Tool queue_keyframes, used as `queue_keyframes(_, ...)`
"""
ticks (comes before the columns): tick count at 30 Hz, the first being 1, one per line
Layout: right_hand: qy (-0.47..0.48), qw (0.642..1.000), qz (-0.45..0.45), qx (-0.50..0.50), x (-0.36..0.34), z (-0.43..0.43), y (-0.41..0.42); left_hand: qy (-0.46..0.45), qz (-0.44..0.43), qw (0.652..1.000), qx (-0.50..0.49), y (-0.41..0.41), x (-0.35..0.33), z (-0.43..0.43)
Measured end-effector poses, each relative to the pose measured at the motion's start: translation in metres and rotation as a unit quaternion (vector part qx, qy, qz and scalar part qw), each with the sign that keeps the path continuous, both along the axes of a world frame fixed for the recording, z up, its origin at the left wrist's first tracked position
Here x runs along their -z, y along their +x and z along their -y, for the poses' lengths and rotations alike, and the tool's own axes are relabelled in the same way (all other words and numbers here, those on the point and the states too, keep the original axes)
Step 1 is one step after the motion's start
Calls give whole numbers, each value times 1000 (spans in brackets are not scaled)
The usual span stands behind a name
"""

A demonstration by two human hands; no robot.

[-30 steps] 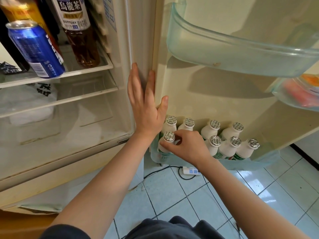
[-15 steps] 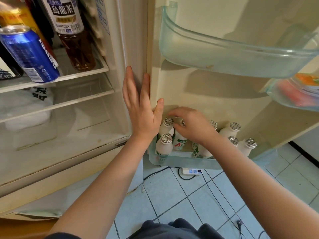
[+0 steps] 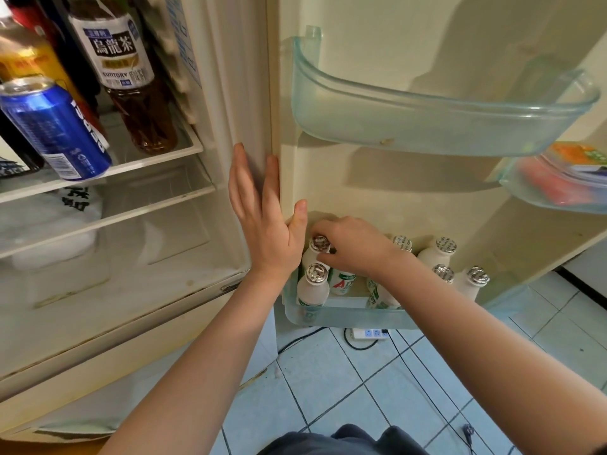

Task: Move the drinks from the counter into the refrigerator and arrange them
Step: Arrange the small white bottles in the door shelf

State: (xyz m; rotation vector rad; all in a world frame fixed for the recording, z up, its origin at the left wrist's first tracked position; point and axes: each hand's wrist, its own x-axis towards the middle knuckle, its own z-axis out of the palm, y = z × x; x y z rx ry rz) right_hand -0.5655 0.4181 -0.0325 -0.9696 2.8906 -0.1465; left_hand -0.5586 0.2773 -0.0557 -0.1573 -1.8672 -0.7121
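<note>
L hand [image 3: 262, 231] flat on fridge edge [image 3: 253, 93]; R hand [image 3: 351, 247] pinches foil-capped white bottle [image 3: 312, 256].

Right hand [image 3: 354, 249] is off the front row of the door bin [image 3: 345, 315]. 1 s ago it covered the bottle just right of the front-left bottle [image 3: 313, 287]. 0.5 s ago it was up at the back row, fingers on the second cap. Now it has shifted left, and fingers and thumb pinch the foil cap of the back-left bottle [image 3: 320, 244]. The green-lettered label of the second back-row bottle [image 3: 341, 284] is now exposed. The wrist now covers the middle bottles.
</note>
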Motion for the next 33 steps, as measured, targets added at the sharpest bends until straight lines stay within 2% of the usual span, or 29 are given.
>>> queue_keyframes(4, -5, 1000, -3, -12, 2, 4, 0, -2, -5, 1000, -4, -1, 1, 0)
queue_keyframes(19, -67, 996, -24, 47, 16, 0, -1, -12, -9, 1000, -6, -2, 1, 2)
queue_keyframes(33, -134, 990, -30, 26, 20, -9, 2, -8, -9, 1000, -6, -2, 1, 2)
